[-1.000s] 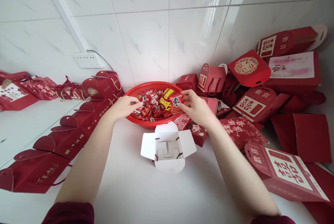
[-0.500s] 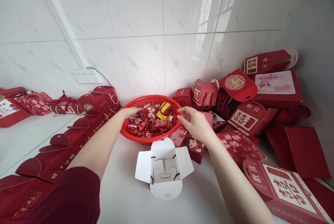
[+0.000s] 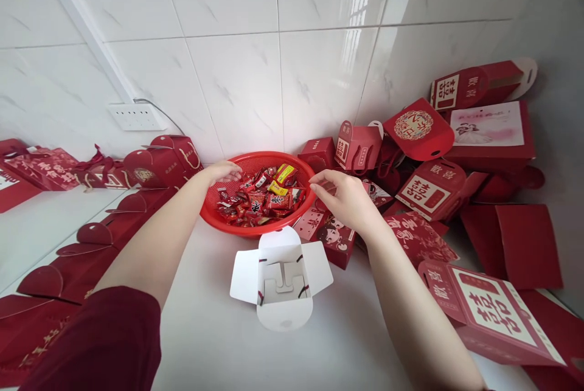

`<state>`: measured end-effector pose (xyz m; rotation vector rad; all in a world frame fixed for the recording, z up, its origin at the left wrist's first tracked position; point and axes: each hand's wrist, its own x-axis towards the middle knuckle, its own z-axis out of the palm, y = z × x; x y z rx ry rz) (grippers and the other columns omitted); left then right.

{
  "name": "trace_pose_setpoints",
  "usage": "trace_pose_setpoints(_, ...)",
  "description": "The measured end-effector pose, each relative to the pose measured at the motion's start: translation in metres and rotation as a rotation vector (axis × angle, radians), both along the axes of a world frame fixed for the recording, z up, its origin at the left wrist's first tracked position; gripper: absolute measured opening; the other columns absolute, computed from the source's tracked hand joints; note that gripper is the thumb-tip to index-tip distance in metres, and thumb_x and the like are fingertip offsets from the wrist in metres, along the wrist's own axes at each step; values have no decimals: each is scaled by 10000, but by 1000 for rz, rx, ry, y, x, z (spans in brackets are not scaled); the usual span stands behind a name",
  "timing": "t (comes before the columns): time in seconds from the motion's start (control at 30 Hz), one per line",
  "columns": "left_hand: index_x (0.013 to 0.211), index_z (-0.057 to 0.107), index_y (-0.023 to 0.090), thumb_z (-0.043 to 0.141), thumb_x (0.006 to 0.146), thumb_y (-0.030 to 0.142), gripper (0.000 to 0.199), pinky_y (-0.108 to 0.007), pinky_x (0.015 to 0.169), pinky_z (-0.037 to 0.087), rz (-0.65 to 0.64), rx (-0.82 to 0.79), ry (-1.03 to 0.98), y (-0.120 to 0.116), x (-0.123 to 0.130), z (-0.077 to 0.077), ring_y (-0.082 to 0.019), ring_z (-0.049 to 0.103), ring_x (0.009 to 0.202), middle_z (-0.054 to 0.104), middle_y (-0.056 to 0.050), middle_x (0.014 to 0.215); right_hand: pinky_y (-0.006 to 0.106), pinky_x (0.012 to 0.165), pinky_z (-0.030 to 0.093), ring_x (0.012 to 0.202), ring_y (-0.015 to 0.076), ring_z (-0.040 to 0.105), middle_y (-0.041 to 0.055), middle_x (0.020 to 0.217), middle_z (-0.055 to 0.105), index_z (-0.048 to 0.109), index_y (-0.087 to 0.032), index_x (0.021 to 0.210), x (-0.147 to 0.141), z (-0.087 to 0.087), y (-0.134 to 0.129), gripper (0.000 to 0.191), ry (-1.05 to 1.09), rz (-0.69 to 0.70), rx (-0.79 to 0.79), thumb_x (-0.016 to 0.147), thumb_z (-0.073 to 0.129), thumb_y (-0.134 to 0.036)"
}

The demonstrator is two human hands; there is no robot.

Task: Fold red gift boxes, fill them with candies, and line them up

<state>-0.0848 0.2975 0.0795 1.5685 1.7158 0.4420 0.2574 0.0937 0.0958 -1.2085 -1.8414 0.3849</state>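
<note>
A red plastic basket (image 3: 219,221) against the wall holds wrapped candies (image 3: 264,196), mostly red with a couple of yellow ones. Over the basket's left rim is my left hand (image 3: 225,173), its fingers apart above the candies and nothing seen in them. My right hand (image 3: 340,191) hovers at the right rim, fingers spread and thumb apart, holding nothing. In front of the basket stands an opened box (image 3: 283,281), white inside, with its four flaps folded outward and its inside bare.
Closed dark red boxes (image 3: 93,254) stand in a row on the left. Red boxes and bags (image 3: 426,190) are piled on the right, with a large pink-red box (image 3: 497,312) nearest. A power strip (image 3: 137,117) is on the tiled wall.
The view has shifted, so the basket and open box appear higher. My left hand has drawn back from the candies toward the left rim. Several candies lie differently.
</note>
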Motion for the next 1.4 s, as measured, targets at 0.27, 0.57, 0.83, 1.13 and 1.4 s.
trace_pose_setpoints(0.27, 1203, 614, 149, 618, 944, 351, 329, -451, 933, 535, -133, 97, 230, 19, 31, -15, -243, 621, 1093, 618, -98, 1241, 312, 730, 492, 847, 189, 674, 10, 954, 734, 684, -229, 965, 3, 3, 0, 135, -37, -49, 32, 936, 552, -240)
trace_pose_setpoints(0.57, 1201, 610, 150, 611, 948, 349, 323, -446, 921, 537, -297, 85, 398, 18, 55, -32, -237, 621, 1080, 616, -99, 1229, 343, 794, 505, 866, 216, 679, 51, 975, 728, 675, -217, 952, -1, 3, 2, 149, -77, -23, 40, 936, 529, -196)
trace_pose_setpoints(0.83, 1031, 703, 196, 788, 685, 302, 371, -347, 956, 504, -362, 158, 305, -10, 41, 5, -255, 654, 1025, 706, -46, 1080, 333, 760, 500, 797, 204, 672, 49, 953, 727, 681, -215, 934, 0, 4, 0, 156, -119, -22, 29, 932, 525, -197)
trace_pose_setpoints(1.13, 1350, 445, 204, 431, 990, 415, 417, -401, 973, 535, -283, 440, -180, -115, 49, 51, -244, 643, 1180, 635, -140, 1328, 335, 754, 511, 810, 192, 669, 37, 940, 731, 678, -212, 949, -10, 9, -14, 151, -64, 109, -14, 961, 540, -270)
trace_pose_setpoints(1.4, 1363, 561, 258, 467, 1019, 396, 382, -387, 1164, 401, -400, 582, -654, -243, 105, 38, -246, 480, 1380, 581, -71, 1423, 328, 842, 563, 927, 167, 686, 55, 1126, 699, 635, -202, 1143, -48, 7, -37, 250, 380, 609, -261, 933, 622, -337)
